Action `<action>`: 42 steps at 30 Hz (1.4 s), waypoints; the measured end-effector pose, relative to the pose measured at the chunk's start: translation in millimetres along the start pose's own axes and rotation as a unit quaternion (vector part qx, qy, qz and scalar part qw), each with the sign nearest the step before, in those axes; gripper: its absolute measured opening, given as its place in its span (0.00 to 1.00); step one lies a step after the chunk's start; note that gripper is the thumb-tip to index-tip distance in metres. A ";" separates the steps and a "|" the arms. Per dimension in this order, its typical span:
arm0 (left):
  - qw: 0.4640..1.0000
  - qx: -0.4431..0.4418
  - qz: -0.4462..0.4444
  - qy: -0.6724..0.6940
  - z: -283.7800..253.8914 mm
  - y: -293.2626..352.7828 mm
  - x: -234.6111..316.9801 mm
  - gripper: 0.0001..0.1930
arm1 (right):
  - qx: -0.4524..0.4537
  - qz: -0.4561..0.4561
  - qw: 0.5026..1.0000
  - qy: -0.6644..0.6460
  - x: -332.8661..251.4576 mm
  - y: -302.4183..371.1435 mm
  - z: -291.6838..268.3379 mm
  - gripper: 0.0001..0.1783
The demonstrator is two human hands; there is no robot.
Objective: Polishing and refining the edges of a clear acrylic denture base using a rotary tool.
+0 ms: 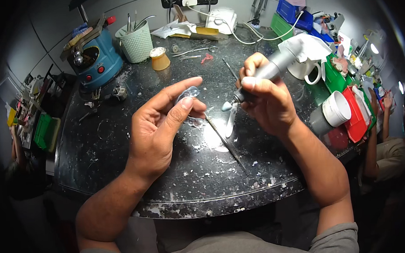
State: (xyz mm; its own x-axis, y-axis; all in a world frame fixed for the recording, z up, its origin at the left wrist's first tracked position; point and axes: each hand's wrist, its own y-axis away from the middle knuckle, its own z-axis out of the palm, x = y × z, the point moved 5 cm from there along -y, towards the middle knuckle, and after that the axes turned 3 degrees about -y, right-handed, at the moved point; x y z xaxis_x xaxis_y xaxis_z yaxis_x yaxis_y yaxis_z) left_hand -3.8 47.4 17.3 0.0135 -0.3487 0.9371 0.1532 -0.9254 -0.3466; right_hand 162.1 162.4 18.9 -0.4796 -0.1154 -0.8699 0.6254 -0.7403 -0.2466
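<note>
1. Nearest is the curved front edge of the black workbench (169, 190), its top scuffed and flecked with white and pale specks.
2. On the bench between the hands lies a slender, dark, pointed hand tool (227, 145), set aslant, its upper end just by the left fingers; whether they touch, I cannot tell.
3. The left hand (160, 117) pinches a clear plastic piece (189, 93) between thumb and fingers, raised over the bench.
4. That piece is colourless and see-through, glossy, with curved, lobed edges and bright glints. One part shows above the thumb and another below the fingers; the middle is covered, so its full outline is hidden.
5. The right hand (273, 95) is wrapped around a grey cylindrical rotary handpiece (276, 67), thumb along its body. Its pale blue, rounded tip (227, 106) points toward the clear piece, apart from it.
6. Near the tip lies a whitish flat strip (231, 122).
7. Farther right stand a white tub (333, 109) and a white mug (298, 72).
8. Farther back are an amber cup (160, 62) with white contents, a pale green woven-pattern pot (136, 46) of tools, and a blue machine (103, 63) with red buttons.
</note>
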 end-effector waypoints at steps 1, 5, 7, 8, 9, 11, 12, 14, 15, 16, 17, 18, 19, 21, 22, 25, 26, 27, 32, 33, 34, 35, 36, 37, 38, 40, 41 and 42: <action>1.000 -0.001 -0.002 -0.004 -3.5 0.3 -0.6 0.22 | -0.004 0.005 1.000 -0.007 2.8 3.6 2.1 0.15; 0.997 -0.030 -0.047 0.061 -3.0 2.1 -2.7 0.20 | -0.015 -0.101 0.992 0.068 5.6 4.5 23.3 0.19; 0.993 -0.021 -0.073 0.085 -0.9 2.0 -5.3 0.20 | -0.009 -0.170 0.972 0.161 3.4 7.0 25.0 0.17; 0.994 -0.012 -0.078 0.079 -1.8 1.3 -7.7 0.20 | 0.004 -0.171 0.964 0.205 3.2 8.3 27.3 0.15; 0.994 -0.004 -0.083 0.072 -3.1 1.1 -9.6 0.20 | 0.004 -0.159 0.958 0.241 5.9 8.1 27.4 0.13; 0.995 -0.028 -0.086 0.033 -3.1 2.6 -10.2 0.20 | -0.029 -0.251 0.923 0.289 7.1 8.9 31.6 0.13; 0.995 -0.049 -0.090 -0.007 -2.3 3.5 -10.4 0.19 | -0.043 -0.246 0.922 0.297 5.8 9.9 32.2 0.13; 0.994 -0.056 -0.094 -0.009 -2.4 5.0 -11.2 0.19 | -0.060 -0.224 0.928 0.291 7.0 10.0 32.8 0.13; 0.993 -0.063 -0.099 -0.011 -1.9 5.4 -11.4 0.19 | -0.062 -0.207 0.936 0.279 7.5 9.8 32.3 0.13; 0.993 -0.064 -0.099 -0.011 -3.0 4.7 -11.3 0.19 | -0.061 -0.207 0.936 0.278 5.5 11.3 33.8 0.13; 0.992 -0.060 -0.097 0.058 -4.1 3.3 -10.2 0.21 | -0.031 -0.176 0.947 0.269 3.9 12.3 33.1 0.13; 0.986 -0.055 -0.094 0.126 -5.2 2.5 -9.2 0.22 | -0.002 -0.144 0.955 0.258 4.5 12.7 30.8 0.13; 0.986 -0.056 -0.094 0.125 -5.1 2.1 -8.4 0.22 | 0.016 -0.153 0.959 0.240 3.9 12.8 28.8 0.14; 0.983 -0.052 -0.059 0.164 -5.9 1.0 -3.6 0.24 | 0.032 -0.199 0.949 0.241 -0.8 13.5 28.6 0.14; 0.983 -0.054 -0.059 0.165 -4.5 0.6 -4.0 0.24 | 0.033 -0.200 0.949 0.241 -1.5 13.9 27.1 0.14; 0.984 -0.039 -0.077 0.156 -2.5 0.8 -8.2 0.24 | 0.004 -0.230 0.944 0.237 -3.6 15.3 26.5 0.14; 0.984 -0.040 -0.077 0.155 -2.7 0.4 -8.6 0.24 | 0.000 -0.219 0.949 0.229 -2.0 14.1 25.7 0.15; 0.982 -0.040 -0.076 0.168 -3.4 -0.5 -8.6 0.24 | -0.003 -0.208 0.953 0.220 -0.5 13.3 25.2 0.16; 0.980 -0.031 -0.074 0.182 -7.8 0.2 -9.9 0.20 | -0.041 -0.223 0.932 0.282 2.9 12.4 30.6 0.17; 0.982 -0.023 -0.074 0.172 -8.2 0.6 -8.3 0.20 | -0.066 -0.251 0.906 0.335 1.4 13.6 33.9 0.18; 0.984 -0.015 -0.073 0.162 -7.9 1.3 -7.0 0.19 | -0.065 -0.272 0.896 0.346 -0.1 14.1 34.9 0.18; 0.984 -0.014 -0.073 0.162 -6.0 1.6 -5.8 0.19 | -0.066 -0.272 0.896 0.346 0.2 14.8 35.9 0.18; 0.985 -0.011 -0.068 0.157 -3.8 1.4 -4.4 0.19 | -0.050 -0.265 0.901 0.340 0.6 15.4 35.1 0.18; 0.986 -0.010 -0.064 0.152 -2.5 1.2 -3.1 0.19 | -0.033 -0.258 0.906 0.335 0.2 16.7 34.2 0.18; 0.986 -0.011 -0.064 0.152 -3.1 1.3 -3.0 0.19 | -0.033 -0.258 0.905 0.336 -0.1 17.8 35.2 0.18; 0.974 -0.036 -0.078 0.210 -4.3 2.4 -5.4 0.21 | -0.026 -0.217 0.938 0.271 3.7 16.1 35.3 0.17; 0.974 -0.035 -0.078 0.208 -6.7 3.1 -6.9 0.21 | -0.023 -0.195 0.952 0.236 6.4 15.1 35.5 0.17; 0.977 -0.050 -0.045 0.200 -8.0 3.8 -5.3 0.23 | -0.025 -0.196 0.952 0.234 6.9 15.9 37.5 0.17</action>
State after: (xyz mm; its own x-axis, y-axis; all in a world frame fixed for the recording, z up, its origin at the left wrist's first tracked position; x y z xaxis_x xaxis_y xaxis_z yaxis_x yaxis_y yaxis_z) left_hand -11.2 44.6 10.7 -0.3867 -0.2757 0.8800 0.0375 -0.9582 -0.2837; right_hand 145.7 124.9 25.0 -0.3618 0.4796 -0.7994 0.4889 -0.6326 -0.6007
